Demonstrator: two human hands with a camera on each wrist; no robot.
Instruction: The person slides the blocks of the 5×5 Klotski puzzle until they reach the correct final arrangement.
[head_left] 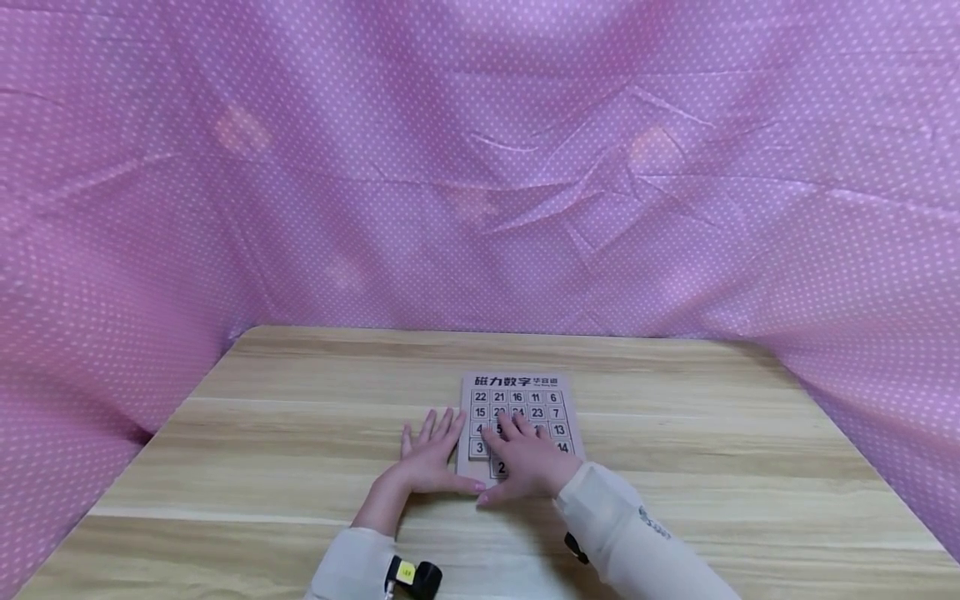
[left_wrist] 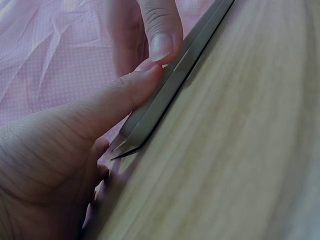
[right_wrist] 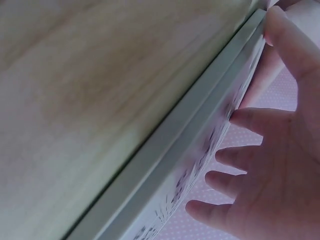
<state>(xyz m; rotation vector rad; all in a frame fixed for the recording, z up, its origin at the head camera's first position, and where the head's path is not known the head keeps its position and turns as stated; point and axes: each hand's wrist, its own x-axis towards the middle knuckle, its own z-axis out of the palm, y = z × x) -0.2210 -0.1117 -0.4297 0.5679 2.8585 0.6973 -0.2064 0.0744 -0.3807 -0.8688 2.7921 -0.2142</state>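
Observation:
A sliding number puzzle board [head_left: 517, 381] lies flat on the table, its numbered tiles in rows under a line of printed characters. My left hand [head_left: 429, 467] lies at its left side, fingers spread, thumb along the near edge. Over the lower tiles spreads my right hand [head_left: 531, 463], hiding several numbers; tile 3 [head_left: 479, 448] and tile 2 [head_left: 501, 468] show beside it. In the left wrist view both thumbs meet at the board's rim [left_wrist: 160, 102]. The right wrist view shows the right fingers straight and apart above the tile face, beyond the board's side [right_wrist: 165, 150].
The wooden table [head_left: 712, 417] extends on all sides of the board. Pink dotted cloth [head_left: 480, 208] hangs behind the table and along both sides. A black wrist device [head_left: 426, 579] with a yellow label sits at the left cuff.

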